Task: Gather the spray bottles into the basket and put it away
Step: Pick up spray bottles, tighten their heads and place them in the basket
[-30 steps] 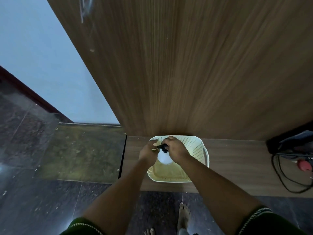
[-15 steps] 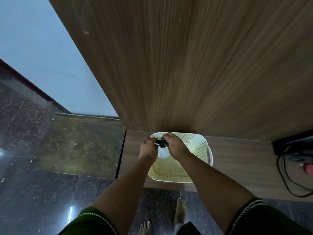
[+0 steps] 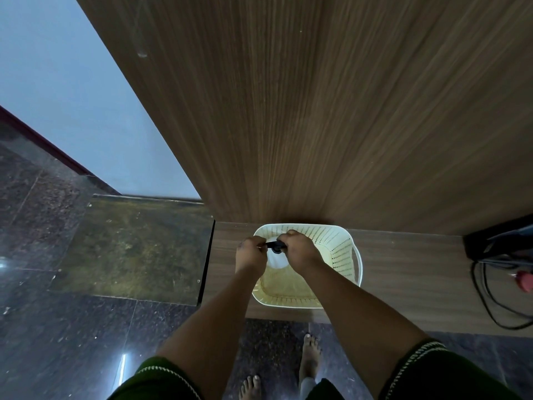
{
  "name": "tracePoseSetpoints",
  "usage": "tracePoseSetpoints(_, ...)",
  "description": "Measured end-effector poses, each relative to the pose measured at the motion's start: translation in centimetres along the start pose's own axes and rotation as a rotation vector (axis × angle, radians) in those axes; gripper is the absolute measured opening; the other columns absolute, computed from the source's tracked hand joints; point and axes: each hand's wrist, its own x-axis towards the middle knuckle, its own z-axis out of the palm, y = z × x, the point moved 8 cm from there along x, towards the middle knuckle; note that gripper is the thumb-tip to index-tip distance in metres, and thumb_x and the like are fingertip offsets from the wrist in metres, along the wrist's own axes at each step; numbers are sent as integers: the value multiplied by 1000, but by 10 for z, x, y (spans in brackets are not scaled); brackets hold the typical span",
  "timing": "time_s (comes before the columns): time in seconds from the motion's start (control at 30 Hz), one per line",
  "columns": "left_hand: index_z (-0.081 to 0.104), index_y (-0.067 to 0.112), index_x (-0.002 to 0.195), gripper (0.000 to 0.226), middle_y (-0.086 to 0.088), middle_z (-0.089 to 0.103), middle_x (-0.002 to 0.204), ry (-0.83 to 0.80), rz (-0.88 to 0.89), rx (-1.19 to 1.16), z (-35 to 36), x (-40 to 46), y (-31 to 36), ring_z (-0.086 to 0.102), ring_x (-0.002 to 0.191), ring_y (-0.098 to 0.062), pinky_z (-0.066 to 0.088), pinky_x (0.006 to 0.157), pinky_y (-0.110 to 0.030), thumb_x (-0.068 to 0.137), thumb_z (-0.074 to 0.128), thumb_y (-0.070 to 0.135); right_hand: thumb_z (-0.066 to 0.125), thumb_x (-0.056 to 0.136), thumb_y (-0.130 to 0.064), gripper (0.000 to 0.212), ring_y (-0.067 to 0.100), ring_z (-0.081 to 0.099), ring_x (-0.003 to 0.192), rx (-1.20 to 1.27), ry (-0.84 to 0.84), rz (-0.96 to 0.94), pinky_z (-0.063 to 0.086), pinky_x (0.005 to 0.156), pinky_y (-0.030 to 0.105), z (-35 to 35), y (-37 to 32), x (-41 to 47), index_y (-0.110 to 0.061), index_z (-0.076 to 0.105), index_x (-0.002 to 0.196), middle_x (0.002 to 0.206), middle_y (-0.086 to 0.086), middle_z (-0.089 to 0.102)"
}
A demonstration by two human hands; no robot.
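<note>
Far out to the left of both hands lies a dark polished stone floor [image 3: 57, 284] with a dull greenish slab [image 3: 135, 243] set into it, and beyond that a pale blue wall [image 3: 66, 90]. Nearer, just left of the left hand [image 3: 250, 254], is the left end of a low wooden ledge [image 3: 225, 255]. The left hand has its fingers curled, pinching the tip of the black spray head [image 3: 276, 245] of a white spray bottle [image 3: 277, 260]. The bottle stands upright between the two hands, inside the cream perforated basket [image 3: 340, 249], towards the basket's left side. The right hand [image 3: 300, 251] is curled over the other side of the same black head, gripping it from above. The basket sits on the ledge beneath both hands, its far rim close against a tall wood-grain panel [image 3: 317, 111] that rises behind them. Well to the right of the right hand, on the same ledge, lie a dark object [image 3: 501, 243], looping black cables [image 3: 490, 298] and a small red thing [image 3: 526, 281], too cut off to identify. Below the forearms, bare feet [image 3: 310, 356] stand on the floor, and dark green sleeves [image 3: 427, 368] with pale trim cover the upper arms
</note>
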Motion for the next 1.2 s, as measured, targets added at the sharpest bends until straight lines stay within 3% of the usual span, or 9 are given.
tracePoseSetpoints(0.13, 61, 12, 127, 35, -10, 66, 124, -41, -35, -31, 3, 0, -3, 61, 115, -26, 50, 96, -34, 93, 55, 12, 53, 92, -16, 31, 29, 57, 110, -15, 19, 14, 48, 91, 37, 2, 3, 1, -13, 57, 122, 120, 10, 58)
tracePoseSetpoints(0.27, 49, 16, 138, 44, -6, 57, 137, -83, -28, 1, 6, -3, -7, 54, 124, -25, 43, 105, -38, 95, 49, 11, 50, 92, -11, 38, 28, 53, 118, -10, 45, 20, 44, 96, 36, 2, 6, -1, -13, 49, 130, 130, 10, 52)
tracePoseSetpoints(0.5, 40, 14, 144, 50, -9, 53, 139, -67, 41, 58, -1, -8, 1, 55, 123, -27, 42, 105, -41, 95, 51, 17, 56, 91, -12, 47, 26, 47, 122, -10, 109, 22, 45, 101, 37, -8, 8, -10, -15, 45, 136, 132, 7, 47)
tracePoseSetpoints(0.7, 39, 19, 143, 50, -7, 47, 143, -27, 138, 160, -18, -18, 10, 46, 130, -28, 40, 105, -40, 94, 50, 26, 58, 89, -25, 44, 28, 47, 118, -82, 226, 23, 46, 97, 41, -31, 2, -27, -17, 47, 131, 130, 8, 47)
tracePoseSetpoints(0.83, 34, 16, 147, 54, -8, 37, 152, -15, 188, 200, -28, -30, 19, 36, 139, -28, 34, 112, -40, 96, 48, 29, 59, 86, -26, 46, 28, 48, 115, -69, 270, 23, 46, 96, 41, -42, -5, -42, -19, 48, 131, 126, 7, 48)
tracePoseSetpoints(1.2, 34, 15, 145, 59, -9, 43, 145, 64, 245, 216, -70, -84, 22, 41, 133, -30, 39, 107, -43, 93, 48, 38, 55, 90, -30, 46, 26, 45, 119, -66, 337, 50, 44, 98, 41, -59, -35, -97, -18, 46, 134, 129, 6, 48)
